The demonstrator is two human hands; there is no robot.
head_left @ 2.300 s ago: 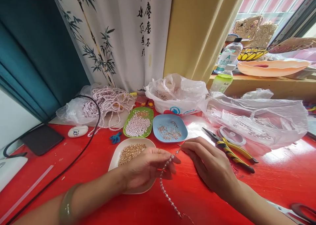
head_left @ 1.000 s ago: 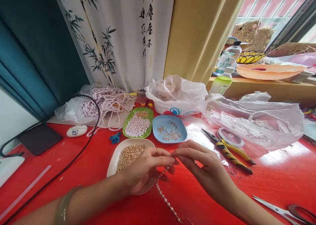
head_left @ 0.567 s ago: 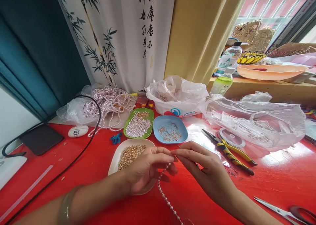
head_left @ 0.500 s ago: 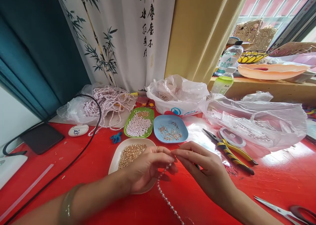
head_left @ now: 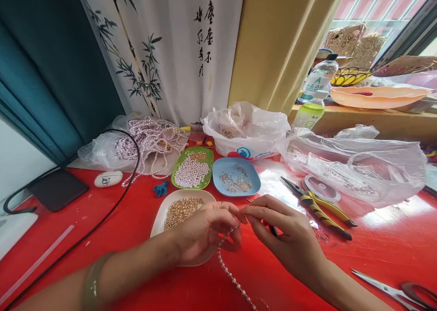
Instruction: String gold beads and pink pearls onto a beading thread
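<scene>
My left hand (head_left: 213,229) is closed in a pinch on one end of a strand of small pearly beads (head_left: 228,271). The strand hangs from those fingers and curves down towards the front of the table. My right hand (head_left: 283,231) meets the left fingertips, its thumb and forefinger pressed together; whatever they pinch is too small to make out. A dark object (head_left: 273,230) shows partly behind the right hand's fingers. Under the left hand stands a cream dish (head_left: 157,220) of gold beads (head_left: 179,212), partly covered by the hand.
Behind are a green dish (head_left: 175,183) with pearl and gold beads and a blue dish (head_left: 221,190) with small metal pieces. Pliers (head_left: 317,211), a spool (head_left: 321,189) and scissors (head_left: 382,287) lie right. Plastic bags (head_left: 246,133) and bead strings (head_left: 150,138) line the back.
My right fingertips have shifted slightly to the right, and the left fingers have curled in a little. The bead strand still hangs from the left hand.
</scene>
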